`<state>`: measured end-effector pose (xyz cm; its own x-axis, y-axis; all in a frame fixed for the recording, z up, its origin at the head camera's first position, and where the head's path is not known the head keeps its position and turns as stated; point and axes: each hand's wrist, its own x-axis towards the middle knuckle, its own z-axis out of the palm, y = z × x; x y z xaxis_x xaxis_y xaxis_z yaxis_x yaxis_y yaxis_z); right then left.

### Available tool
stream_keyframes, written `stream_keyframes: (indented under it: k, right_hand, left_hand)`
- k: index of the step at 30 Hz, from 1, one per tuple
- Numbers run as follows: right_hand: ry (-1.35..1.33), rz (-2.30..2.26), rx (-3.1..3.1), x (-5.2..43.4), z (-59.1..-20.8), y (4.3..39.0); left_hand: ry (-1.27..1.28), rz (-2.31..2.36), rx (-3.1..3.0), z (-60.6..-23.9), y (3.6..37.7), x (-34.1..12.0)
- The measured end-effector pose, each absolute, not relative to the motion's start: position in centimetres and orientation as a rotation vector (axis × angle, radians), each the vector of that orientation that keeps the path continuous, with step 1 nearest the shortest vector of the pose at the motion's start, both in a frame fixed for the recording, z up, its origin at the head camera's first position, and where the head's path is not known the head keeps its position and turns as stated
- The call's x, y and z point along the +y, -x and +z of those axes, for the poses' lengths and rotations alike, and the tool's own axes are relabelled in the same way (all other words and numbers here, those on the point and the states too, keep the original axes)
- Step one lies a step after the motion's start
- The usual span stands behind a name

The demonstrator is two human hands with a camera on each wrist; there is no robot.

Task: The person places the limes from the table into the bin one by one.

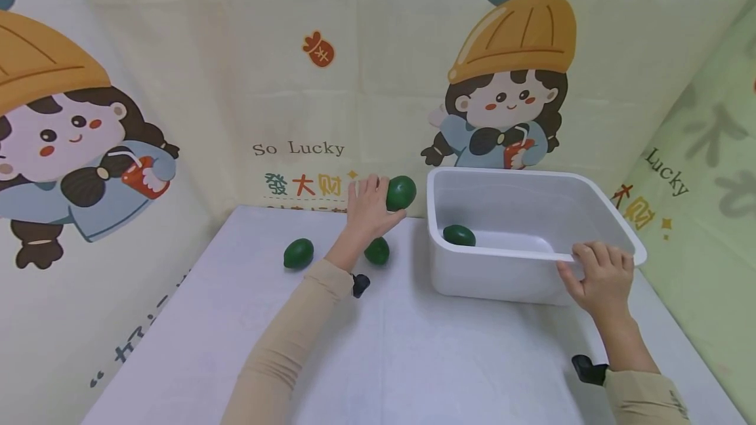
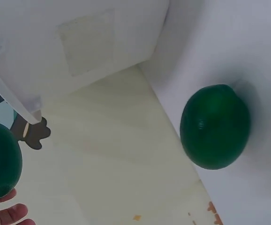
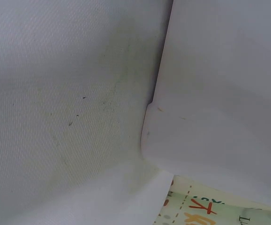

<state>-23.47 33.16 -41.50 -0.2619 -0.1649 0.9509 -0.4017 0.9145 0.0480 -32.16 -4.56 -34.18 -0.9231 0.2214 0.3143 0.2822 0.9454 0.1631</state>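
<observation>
The tub looks smooth white plastic, the limes glossy, the table cover perhaps matt cloth.

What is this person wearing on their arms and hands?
Both arms wear long, plain beige sleeves reaching to the wrists. The left hand and right hand are bare: no gloves, rings or markings show. A small black device sits at each wrist, one under the left wrist and one beside the right wrist. No cables are visible.
</observation>
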Motion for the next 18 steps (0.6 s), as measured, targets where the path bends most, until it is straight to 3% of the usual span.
stream_keyframes:
  k: [18]
  right_hand:
    - [-0.418, 0.254, -1.825, 32.9, -41.2, 23.3]
  left_hand:
    - [0.460, -0.371, -2.750, -32.5, 31.5, -0.3]
